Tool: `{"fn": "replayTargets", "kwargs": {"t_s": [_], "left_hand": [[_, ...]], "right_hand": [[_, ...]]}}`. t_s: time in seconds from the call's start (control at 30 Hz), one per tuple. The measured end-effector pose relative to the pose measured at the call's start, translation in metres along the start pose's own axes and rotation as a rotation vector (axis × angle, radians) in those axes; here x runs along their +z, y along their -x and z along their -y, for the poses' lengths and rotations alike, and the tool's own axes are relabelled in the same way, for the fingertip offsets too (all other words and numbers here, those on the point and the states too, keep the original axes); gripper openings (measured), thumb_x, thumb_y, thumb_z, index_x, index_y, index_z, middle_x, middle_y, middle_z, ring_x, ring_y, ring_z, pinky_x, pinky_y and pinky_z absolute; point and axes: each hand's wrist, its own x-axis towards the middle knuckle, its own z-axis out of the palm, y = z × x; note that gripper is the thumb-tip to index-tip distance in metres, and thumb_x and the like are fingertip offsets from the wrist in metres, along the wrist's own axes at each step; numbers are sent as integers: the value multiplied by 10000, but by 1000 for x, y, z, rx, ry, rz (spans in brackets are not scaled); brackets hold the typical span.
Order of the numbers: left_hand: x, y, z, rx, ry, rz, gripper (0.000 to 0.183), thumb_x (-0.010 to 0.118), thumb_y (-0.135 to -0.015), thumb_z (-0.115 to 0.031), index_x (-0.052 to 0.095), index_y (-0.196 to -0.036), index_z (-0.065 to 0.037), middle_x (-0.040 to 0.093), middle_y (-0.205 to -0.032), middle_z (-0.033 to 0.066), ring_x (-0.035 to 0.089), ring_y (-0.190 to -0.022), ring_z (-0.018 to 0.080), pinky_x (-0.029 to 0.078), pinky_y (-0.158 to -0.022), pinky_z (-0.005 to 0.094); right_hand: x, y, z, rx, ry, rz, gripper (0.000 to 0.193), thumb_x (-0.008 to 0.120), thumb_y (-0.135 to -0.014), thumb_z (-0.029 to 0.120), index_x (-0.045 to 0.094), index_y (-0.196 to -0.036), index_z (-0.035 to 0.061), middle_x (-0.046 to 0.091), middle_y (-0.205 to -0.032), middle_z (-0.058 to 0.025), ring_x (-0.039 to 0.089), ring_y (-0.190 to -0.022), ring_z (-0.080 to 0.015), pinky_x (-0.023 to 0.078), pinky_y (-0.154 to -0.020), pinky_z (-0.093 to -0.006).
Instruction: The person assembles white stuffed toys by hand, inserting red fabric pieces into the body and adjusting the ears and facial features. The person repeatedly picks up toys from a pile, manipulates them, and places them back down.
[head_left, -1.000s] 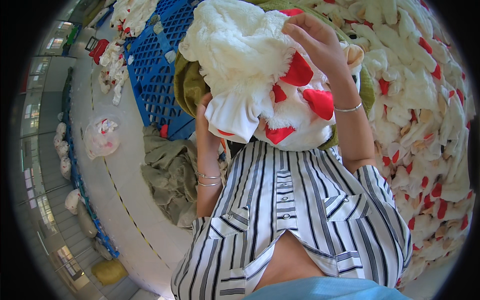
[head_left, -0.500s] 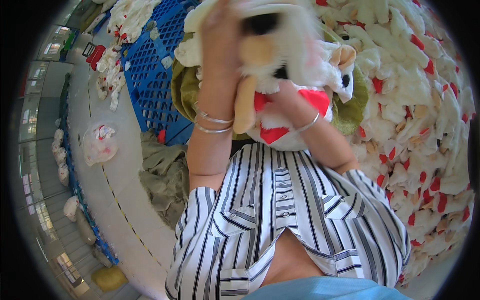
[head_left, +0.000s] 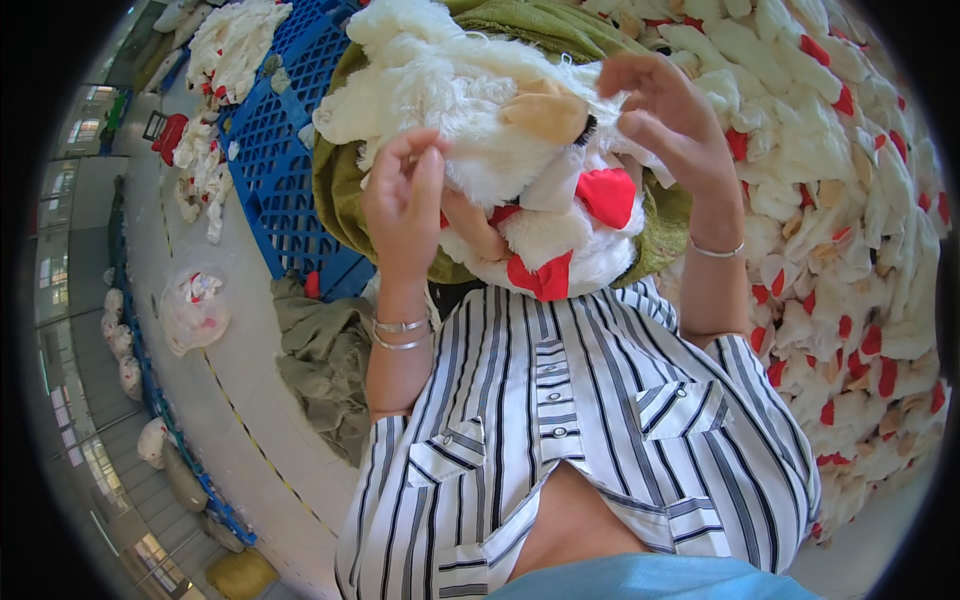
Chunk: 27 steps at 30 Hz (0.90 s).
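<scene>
A white plush toy skin (head_left: pixel 440 100), fluffy with a tan muzzle-like patch (head_left: pixel 548 108) and black bits, lies spread over a pile before my chest. Above its near left side I hold my left hand (head_left: pixel 405 195), fingers loosely curled and thumb apart, with nothing visible in it. My right hand (head_left: pixel 670 115) hovers at the skin's right edge, its bent fingers and thumb separated by a gap. Closer to me, other white plush pieces show a red patch (head_left: pixel 607 197) and another red patch (head_left: pixel 541 277). An olive-green sack (head_left: pixel 340 205) lies beneath the pile.
A large heap of white, red and tan plush skins (head_left: pixel 830 250) fills the right side. Left are a blue plastic pallet (head_left: pixel 285 170), a grey-green cloth (head_left: pixel 325 350) and a clear plastic bag (head_left: pixel 195 310) on the floor.
The plush skin, blurred and raised in my hands before, now lies down on the pile. Both hands have come off it and moved apart, the right one further right and up.
</scene>
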Motion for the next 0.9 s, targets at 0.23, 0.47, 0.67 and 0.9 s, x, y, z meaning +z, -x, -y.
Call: {"fn": "replayTargets", "kwargs": {"t_s": [0.23, 0.47, 0.67, 0.9], "left_hand": [[1, 84, 51, -174, 33, 0, 529, 650, -896, -109, 369, -1330, 1, 510, -1223, 104, 521, -1072, 158, 455, -927, 316], [11, 96, 66, -375, -37, -100, 623, 669, -856, -66, 326, -1371, 3, 496, -1279, 127, 518, -1154, 187, 452, -975, 342], [-5, 94, 61, -408, -176, 24, 417, 594, -883, -33, 497, -1288, -10, 608, -1111, 83, 596, -997, 150, 488, -873, 284], [-42, 26, -19, 32, -295, -275, 419, 416, -929, 26, 603, -1288, -84, 662, -928, -1, 499, -634, 36, 405, -552, 175]], "right_hand": [[46, -11, -1, -101, 376, 140, 435, 727, -800, 117, 581, -1209, 97, 625, -1073, -48, 598, -1000, -194, 472, -845, -304], [46, -17, -17, -5, 161, 82, 274, 680, -819, 42, 631, -1089, 40, 637, -939, -43, 590, -838, -126, 488, -746, -265], [36, -16, -21, 57, 95, 26, 191, 609, -887, 2, 636, -1076, -9, 644, -931, 17, 571, -848, -76, 482, -772, -228], [-19, -27, -11, 100, 54, -353, 188, 610, -953, 130, 664, -1072, -5, 659, -902, 11, 574, -784, -47, 483, -703, -213]]}}
